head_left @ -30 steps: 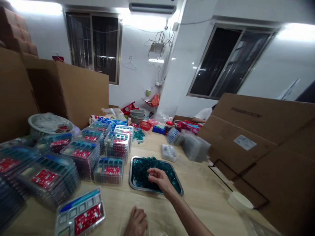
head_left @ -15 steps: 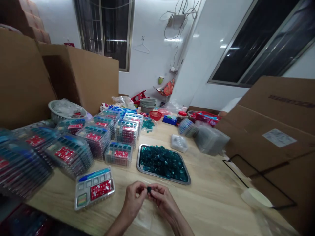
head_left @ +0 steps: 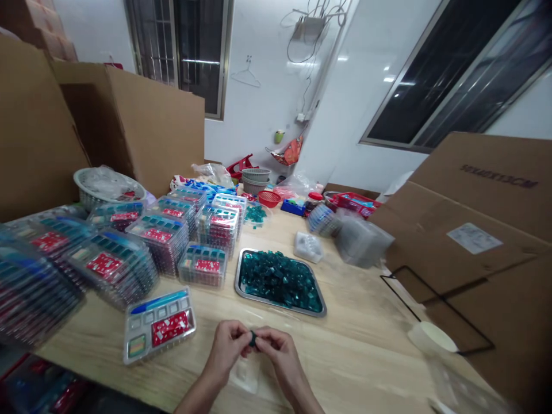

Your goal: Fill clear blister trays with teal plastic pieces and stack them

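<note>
Between the fingertips of my left hand [head_left: 227,349] and my right hand [head_left: 279,352] is a small dark green piece [head_left: 252,338]; both hands pinch it above the table front. Its exact kind is too small to make out. Just beyond my hands lies a metal tray [head_left: 240,290] heaped with shiny teal pieces [head_left: 280,279]. To the left of my hands rests an uncovered clear plastic case [head_left: 131,322] with a blue pen [head_left: 159,302], a red patterned packet [head_left: 170,328], a greenish square in one corner and several small square compartments.
Stacks of filled plastic cases [head_left: 159,236] crowd the table's left side. A clear box [head_left: 308,247] stands behind the tray, with grey-looking plastic stacks [head_left: 362,238] farther right. A large carton [head_left: 474,190] and black wire frame [head_left: 440,305] border the right.
The view has shifted slightly, so the tray and cases appear a little farther left. Both hands still pinch the small piece, which has turned a little between the fingers.
</note>
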The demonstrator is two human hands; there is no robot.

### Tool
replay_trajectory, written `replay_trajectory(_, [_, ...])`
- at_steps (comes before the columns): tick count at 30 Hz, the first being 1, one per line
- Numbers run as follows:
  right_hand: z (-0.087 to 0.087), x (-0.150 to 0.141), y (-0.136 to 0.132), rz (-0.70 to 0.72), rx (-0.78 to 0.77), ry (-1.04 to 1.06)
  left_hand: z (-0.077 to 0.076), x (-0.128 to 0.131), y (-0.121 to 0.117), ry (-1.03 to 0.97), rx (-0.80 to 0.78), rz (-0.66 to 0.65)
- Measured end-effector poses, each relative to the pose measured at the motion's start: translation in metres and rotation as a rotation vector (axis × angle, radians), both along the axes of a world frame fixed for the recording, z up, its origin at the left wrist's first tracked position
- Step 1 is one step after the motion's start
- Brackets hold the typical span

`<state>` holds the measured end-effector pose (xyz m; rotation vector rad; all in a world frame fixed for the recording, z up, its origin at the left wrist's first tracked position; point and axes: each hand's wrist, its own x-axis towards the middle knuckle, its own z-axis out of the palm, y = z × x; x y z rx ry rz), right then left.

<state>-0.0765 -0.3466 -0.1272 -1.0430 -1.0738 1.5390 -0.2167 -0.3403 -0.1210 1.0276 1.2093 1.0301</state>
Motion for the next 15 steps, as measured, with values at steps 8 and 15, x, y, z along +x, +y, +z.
replay_trajectory(8, [0.001, 0.005, 0.026, -0.075, 0.021, -0.146, -0.008, -0.004, -0.005, 0.31, 0.223, 0.056])
replay_trajectory(15, [0.011, 0.007, 0.049, 0.049, 0.53, -0.984, -0.024, -0.001, -0.015, 0.678, 0.394, -0.013])
